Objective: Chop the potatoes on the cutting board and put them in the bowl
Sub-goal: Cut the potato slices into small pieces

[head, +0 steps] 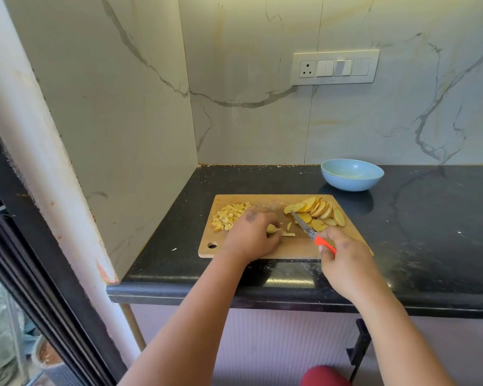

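While the pale blue round bowl (352, 174) sits far right on the black stone worktop (430, 218) with no potato in it that I can see, I'd call this maybe a third done. On the rectangular wooden cutting board (265, 247) there's one heap of small yellow potato cubes (228, 216) at the far left corner, too many to count. One fanned row of round potato slices (318, 211) waits on the far right, roughly a dozen, hard to be exact since they overlap. Left hand (251, 236) has its fingers curled round a small potato piece (271, 228), with a couple of thin offcuts (288, 230) just beside it. Right hand (343, 260) is clenched on the single orange-handled knife (313, 235), blade pointing at the slices. Still left, I reckon: dicing those slices, then moving everything into the bowl.
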Demonstrator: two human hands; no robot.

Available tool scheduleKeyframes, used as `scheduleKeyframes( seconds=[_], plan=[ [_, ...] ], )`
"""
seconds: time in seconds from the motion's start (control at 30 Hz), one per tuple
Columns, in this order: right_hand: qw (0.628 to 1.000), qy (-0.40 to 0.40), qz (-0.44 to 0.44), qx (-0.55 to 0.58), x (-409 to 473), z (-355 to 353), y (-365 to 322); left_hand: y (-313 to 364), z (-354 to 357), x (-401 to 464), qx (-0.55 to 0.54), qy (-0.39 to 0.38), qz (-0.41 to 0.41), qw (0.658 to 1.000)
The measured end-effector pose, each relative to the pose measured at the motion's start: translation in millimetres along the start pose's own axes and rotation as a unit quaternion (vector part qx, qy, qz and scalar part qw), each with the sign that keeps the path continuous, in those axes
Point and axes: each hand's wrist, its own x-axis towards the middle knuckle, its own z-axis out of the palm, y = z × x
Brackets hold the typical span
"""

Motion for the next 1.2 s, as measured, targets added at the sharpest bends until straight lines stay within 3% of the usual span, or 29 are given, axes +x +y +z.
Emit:
scheduleKeyframes(
  seconds=[0.33, 0.77, 1.0, 1.2],
  plan=[
    [1.0, 0.022, -0.009, 0.015, 3, 10, 6, 6, 2, 1, 0.104, 0.005, 0.017, 0.994],
    [0.991, 0.104, -0.067, 0.049, 7, 23, 12, 22, 3, 10, 0.07, -0.043, 0.024, 0.996],
    [0.989, 0.114, -0.087, 0.029, 6, 25, 11, 13, -1, 5, 0.184, -0.012, -0.018, 0.983],
    [0.987, 0.118, -0.098, 0.041, 5, 25, 11, 12, -8, 12, 0.064, -0.015, -0.067, 0.996]
  ],
)
